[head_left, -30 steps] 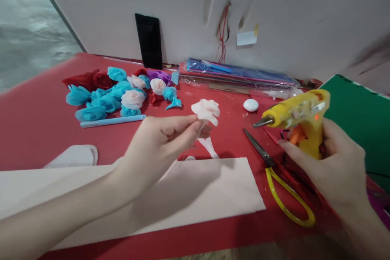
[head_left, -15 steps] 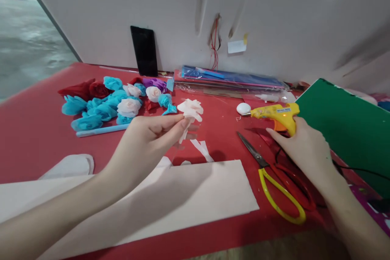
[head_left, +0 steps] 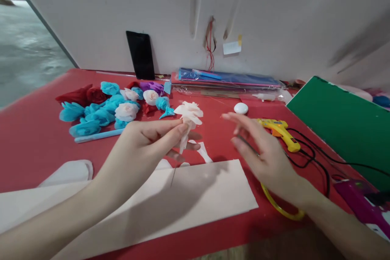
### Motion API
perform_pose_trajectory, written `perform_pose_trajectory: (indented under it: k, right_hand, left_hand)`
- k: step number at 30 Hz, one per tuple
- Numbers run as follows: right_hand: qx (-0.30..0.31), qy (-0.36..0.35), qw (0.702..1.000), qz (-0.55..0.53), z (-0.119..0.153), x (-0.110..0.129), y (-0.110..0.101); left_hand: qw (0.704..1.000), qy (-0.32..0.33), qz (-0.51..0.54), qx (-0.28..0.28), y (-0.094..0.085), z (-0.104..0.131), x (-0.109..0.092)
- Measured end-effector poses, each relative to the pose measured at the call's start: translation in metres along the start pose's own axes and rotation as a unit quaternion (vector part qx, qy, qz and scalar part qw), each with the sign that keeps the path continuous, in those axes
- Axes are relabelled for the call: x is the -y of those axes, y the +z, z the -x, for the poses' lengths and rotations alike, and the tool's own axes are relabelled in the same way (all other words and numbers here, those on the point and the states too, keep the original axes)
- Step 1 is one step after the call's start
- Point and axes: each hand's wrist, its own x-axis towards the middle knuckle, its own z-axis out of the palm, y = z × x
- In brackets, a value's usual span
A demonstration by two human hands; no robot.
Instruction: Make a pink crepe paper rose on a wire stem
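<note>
Above the red bench [head_left: 36,138], the left hand [head_left: 143,146] pinches a pale paper flower [head_left: 189,114] by its stem, its grip clamped on it. Just beside, the right hand [head_left: 262,158] hovers with fingers spread apart, holding nothing, the yellow glue gun [head_left: 278,129] lying behind it.

The right hand [head_left: 262,156] has let go of the yellow glue gun [head_left: 278,129], now lying on the table, and moved left toward the paper flower [head_left: 189,114].
</note>
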Motion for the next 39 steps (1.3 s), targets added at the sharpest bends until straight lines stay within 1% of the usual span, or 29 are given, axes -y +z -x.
perform_pose_trajectory:
  k: [2, 4, 5, 7, 8, 10, 13, 16, 19, 21, 22, 23, 24, 25, 26, 28, 29, 30, 31, 32, 34, 35, 37, 39]
  right_hand:
    - [0.056, -0.021, 0.992, -0.115, -0.006, 0.019, 0.009]
    - [0.108, -0.004, 0.972, -0.209, -0.014, 0.029, 0.014]
    - [0.128, -0.008, 0.962, -0.243, -0.018, 0.032, 0.015]
    - [0.163, 0.002, 0.949, -0.270, -0.024, 0.034, 0.013]
    - [0.167, 0.006, 0.951, -0.262, -0.026, 0.034, 0.011]
    - [0.156, 0.008, 0.963, -0.221, -0.027, 0.034, 0.005]
    - [0.109, 0.008, 0.980, -0.165, -0.025, 0.036, -0.009]
    - [0.073, 0.008, 0.987, -0.142, -0.023, 0.038, -0.021]
    - [0.040, 0.020, 0.986, -0.160, -0.024, 0.036, -0.022]
    - [0.009, 0.062, 0.976, -0.210, -0.026, 0.033, -0.016]
    - [-0.003, 0.092, 0.964, -0.251, -0.027, 0.031, -0.012]
    - [0.010, 0.127, 0.946, -0.297, -0.028, 0.030, -0.006]
    - [0.052, 0.160, 0.921, -0.352, -0.029, 0.029, -0.002]
    - [0.114, 0.187, 0.885, -0.411, -0.029, 0.030, 0.003]
    - [0.189, 0.207, 0.840, -0.465, -0.029, 0.031, 0.006]
    - [0.318, 0.198, 0.739, -0.559, -0.027, 0.034, 0.011]
    - [0.368, 0.194, 0.699, -0.581, -0.026, 0.035, 0.012]
    - [0.394, 0.197, 0.680, -0.586, -0.025, 0.037, 0.012]
    - [0.402, 0.208, 0.678, -0.579, -0.024, 0.037, 0.011]
    - [0.394, 0.222, 0.688, -0.568, -0.023, 0.038, 0.010]
    - [0.363, 0.239, 0.722, -0.539, -0.022, 0.038, 0.009]
    - [0.357, 0.236, 0.734, -0.527, -0.022, 0.038, 0.008]
    - [0.372, 0.215, 0.745, -0.510, -0.021, 0.040, 0.009]
    - [0.392, 0.201, 0.753, -0.488, -0.020, 0.042, 0.010]
  left_hand:
    - [1.000, -0.005, 0.007, -0.006, 0.001, 0.001, 0.000]
    - [0.999, -0.009, 0.021, -0.023, 0.002, 0.001, -0.001]
    - [0.999, -0.011, 0.030, -0.031, 0.002, 0.001, -0.003]
    - [0.998, -0.011, 0.044, -0.038, 0.002, 0.000, -0.005]
    - [0.998, -0.011, 0.047, -0.038, 0.002, 0.000, -0.007]
    - [0.998, -0.013, 0.053, -0.035, 0.001, 0.000, -0.009]
    - [0.998, -0.022, 0.061, -0.027, 0.002, 0.002, -0.010]
    - [0.997, -0.032, 0.076, -0.015, 0.004, 0.004, -0.009]
    - [0.995, -0.027, 0.100, -0.009, 0.006, 0.006, -0.009]
    - [0.993, -0.023, 0.111, -0.011, 0.006, 0.007, -0.009]
    - [0.993, -0.023, 0.112, -0.012, 0.005, 0.007, -0.009]
    - [0.994, -0.023, 0.111, -0.009, 0.004, 0.007, -0.008]
    - [0.994, -0.018, 0.107, -0.002, 0.002, 0.007, -0.007]
    - [0.994, -0.007, 0.106, 0.006, 0.001, 0.006, -0.005]
    - [0.994, 0.012, 0.107, 0.012, -0.001, 0.005, -0.003]
    - [0.993, 0.046, 0.108, 0.011, -0.003, 0.002, 0.001]
    - [0.993, 0.054, 0.109, 0.008, -0.003, 0.001, 0.003]
    - [0.992, 0.054, 0.115, 0.007, -0.004, 0.000, 0.005]
    - [0.990, 0.048, 0.129, 0.009, -0.003, -0.001, 0.006]
    - [0.988, 0.036, 0.152, 0.012, -0.003, -0.002, 0.006]
    - [0.978, 0.016, 0.209, 0.013, -0.001, -0.002, 0.005]
    - [0.973, 0.010, 0.230, 0.009, 0.000, -0.001, 0.005]
    - [0.970, 0.011, 0.244, 0.000, 0.000, 0.000, 0.005]
    - [0.972, 0.020, 0.235, -0.010, 0.000, 0.000, 0.005]
